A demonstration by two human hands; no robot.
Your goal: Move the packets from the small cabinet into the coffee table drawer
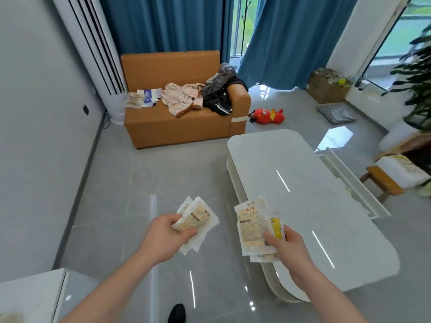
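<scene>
Above the floor beside the coffee table [303, 194], the left hand [163, 238] and right hand [289, 250] each grip a fan of packets [198, 220], fingers curled round them. The 2 stacks should be kept pinched flat while rounding to the open drawer [349, 180] on the table's far side, I'd judge.

The packets [253, 226] carry printed Chinese characters, seemingly three, too blurred to read reliably.
</scene>
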